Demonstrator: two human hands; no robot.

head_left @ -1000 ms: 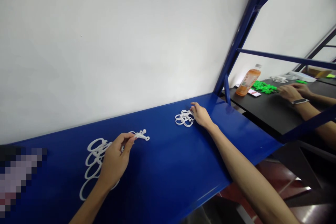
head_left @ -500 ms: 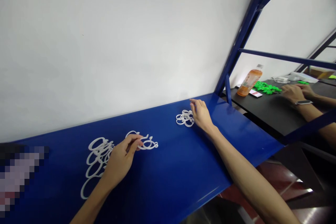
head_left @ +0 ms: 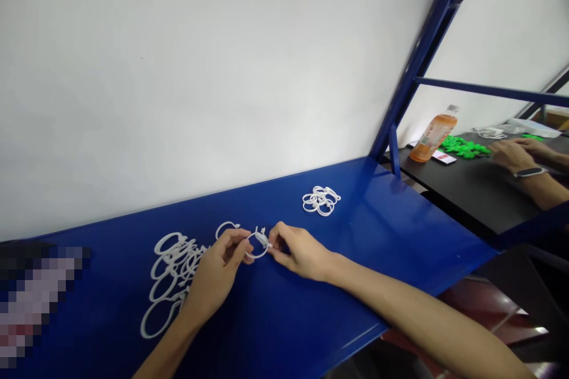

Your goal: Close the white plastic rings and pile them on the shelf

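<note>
In the head view, the left hand (head_left: 217, 272) has its thumb and fingers clamped on the near-left side of a white ring (head_left: 261, 240), whose small knobs stand up at the top. The right hand (head_left: 304, 251) meets it from the other side, thumb and fingertips closed on its right end, so the ring is held between the two hands over the blue counter (head_left: 284, 320). Just beyond the left fingers, a loose ring (head_left: 227, 224) lies on the surface, partly hidden by the hand. To the left of that hand spreads a group of white rings (head_left: 168, 259), some overlapping. Apart from it, past the right hand and toward the wall (head_left: 222, 71), sits a smaller cluster of rings (head_left: 320, 201). At the far left edge is a pixelated object (head_left: 35, 302) that cannot be made out. Beyond the blue frame (head_left: 411, 71), a black counter (head_left: 480, 189) carries a tilted-looking orange bottle (head_left: 434, 135), a phone (head_left: 444, 157) and green pieces (head_left: 464, 147), with a co-worker's blurred hands (head_left: 513, 156) just beside the pieces.
</note>
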